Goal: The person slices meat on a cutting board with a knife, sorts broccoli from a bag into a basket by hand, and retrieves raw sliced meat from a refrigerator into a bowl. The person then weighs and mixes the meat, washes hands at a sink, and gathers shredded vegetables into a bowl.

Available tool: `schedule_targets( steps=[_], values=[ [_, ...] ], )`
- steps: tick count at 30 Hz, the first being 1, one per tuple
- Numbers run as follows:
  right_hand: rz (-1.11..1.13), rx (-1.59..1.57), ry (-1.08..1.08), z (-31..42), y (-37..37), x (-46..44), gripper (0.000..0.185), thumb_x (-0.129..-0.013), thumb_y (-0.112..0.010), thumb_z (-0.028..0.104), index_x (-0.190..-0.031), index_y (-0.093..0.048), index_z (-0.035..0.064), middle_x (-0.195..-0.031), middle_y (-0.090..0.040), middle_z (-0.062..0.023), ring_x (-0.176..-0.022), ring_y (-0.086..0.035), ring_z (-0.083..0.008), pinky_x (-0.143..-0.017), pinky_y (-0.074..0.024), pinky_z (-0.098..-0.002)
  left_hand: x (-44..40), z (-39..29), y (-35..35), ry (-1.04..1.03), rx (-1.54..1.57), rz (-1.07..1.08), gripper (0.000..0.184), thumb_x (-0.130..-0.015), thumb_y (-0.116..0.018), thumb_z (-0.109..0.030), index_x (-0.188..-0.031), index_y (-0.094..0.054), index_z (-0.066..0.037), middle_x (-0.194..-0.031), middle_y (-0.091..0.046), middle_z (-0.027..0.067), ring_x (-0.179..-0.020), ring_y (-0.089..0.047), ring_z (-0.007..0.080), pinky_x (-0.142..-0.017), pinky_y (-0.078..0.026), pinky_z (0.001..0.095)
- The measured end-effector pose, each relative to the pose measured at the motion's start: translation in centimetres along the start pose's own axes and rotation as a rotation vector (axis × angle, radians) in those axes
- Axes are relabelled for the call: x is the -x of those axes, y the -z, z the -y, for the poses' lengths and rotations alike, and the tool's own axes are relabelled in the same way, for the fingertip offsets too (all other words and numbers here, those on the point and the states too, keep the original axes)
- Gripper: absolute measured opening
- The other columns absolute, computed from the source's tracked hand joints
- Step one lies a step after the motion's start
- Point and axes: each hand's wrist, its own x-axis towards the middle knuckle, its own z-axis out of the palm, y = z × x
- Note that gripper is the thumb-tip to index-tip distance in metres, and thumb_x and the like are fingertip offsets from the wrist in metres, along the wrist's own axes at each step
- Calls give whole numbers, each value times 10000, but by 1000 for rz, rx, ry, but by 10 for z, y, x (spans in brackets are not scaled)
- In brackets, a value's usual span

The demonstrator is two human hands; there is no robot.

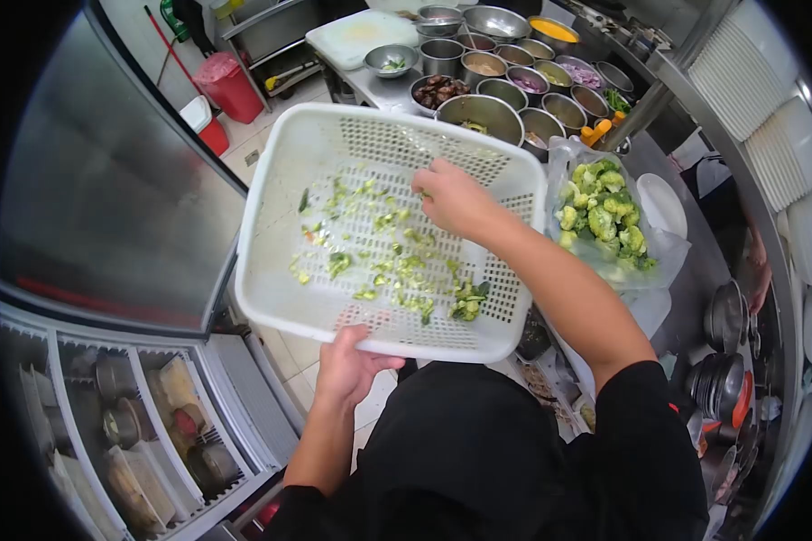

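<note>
Left hand [343, 362] grips the near rim of the white perforated plastic basket [266, 236], seemingly to steady it; inside, right hand [460, 200] pinches closed, apparently on a scrap; green broccoli scraps [339, 263] lie below its fingertips

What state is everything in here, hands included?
Left hand: gripping the basket's near rim
Right hand: fingers pinched over the basket
Basket: held up, scattered with green bits
Bag: open, broccoli inside
Broccoli: cut into florets
Door: open
Bowl: uncovered, some greens inside
Plates: stacked
</note>
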Motion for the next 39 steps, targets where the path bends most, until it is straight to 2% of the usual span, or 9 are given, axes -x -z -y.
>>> schedule_targets(
  steps=[4, 8, 10, 22, 28, 31, 32, 35, 39],
  values=[
    [-296, -40, 17, -6, 93, 58, 217, -781, -654, 3, -989, -619, 52, -916, -567, -123, -838, -604, -270, -707, -504, -383, -17, 4, 28, -2, 54, -40, 483, -888, -429, -153, -1301, -406, 97, -1090, -635, 255, -805, -701, 372, -574, -628, 402],
    [-286, 123, -423, -15, 171, 120, 282, -781, -690, 76, -1053, -625, 35, -1019, -598, -155, -949, -613, -333, -828, -506, -405, -21, -23, 57, -46, 42, -108, 460, -889, -432, -176, -1270, -443, 82, -1060, -648, 247, -797, -705, 344, -578, -620, 369],
    [-77, 281, -517, -20, 192, 148, 365, -772, -720, 122, -1108, -617, 24, -1064, -591, -163, -1011, -596, -345, -890, -481, -412, -24, -36, 61, -61, 33, -137, 452, -894, -429, -183, -1261, -451, 80, -1051, -653, 244, -785, -705, 325, -573, -612, 349],
    [-270, 341, -689, -44, 226, 250, 588, -779, -747, 284, -1252, -566, -15, -1246, -558, -207, -1173, -531, -380, -983, -434, -426, -192, -142, -56, 52, -241, 166, 445, -921, -432, -283, -1171, -507, 78, -895, -690, 198, -651, -688, 226, -544, -584, 311],
    [-221, 208, -1029, -62, 207, 272, 977, -769, -722, 543, -1432, -339, -63, -1380, -451, -311, -1322, -429, -405, -1085, -370, -438, -265, -151, -130, 138, -543, 289, 478, -886, -456, -349, -1168, -545, 27, -874, -690, 169, -634, -685, 214, -521, -573, 307],
    [-188, 151, -1175, -67, 205, 278, 1052, -754, -723, 570, -1454, -275, -75, -1403, -418, -330, -1367, -370, -415, -1114, -337, -444, -281, -145, -146, 157, -640, 261, 533, -862, -486, -413, -1170, -557, 17, -883, -692, 148, -623, -687, 204, -462, -553, 295],
    [-293, 304, -1144, -78, 192, 287, 959, -781, -743, 457, -1460, -285, -42, -1308, -512, -293, -1191, -555, -375, -971, -468, -428, -283, -146, -150, 144, -692, 254, 582, -853, -488, -471, -1153, -571, 21, -868, -688, 143, -626, -681, 197, -473, -553, 291],
    [-461, -315, -1281, -108, 191, 302, 767, -818, -712, 252, -1444, -347, -1, -1105, -616, -216, -876, -652, -258, -733, -525, -349, -285, -151, -160, 168, -782, 236, 587, -862, -478, -490, -1126, -584, 23, -840, -677, 135, -621, -665, 188, -493, -556, 290],
    [-891, -485, -907, -118, 207, 296, 559, -820, -622, 79, -1360, -483, 41, -864, -612, -95, -642, -548, -147, -572, -443, -269, -294, -153, -158, 113, -833, 205, 690, -867, -475, -569, -1090, -569, 77, -827, -642, 151, -651, -635, 197, -527, -543, 308]
  ],
)
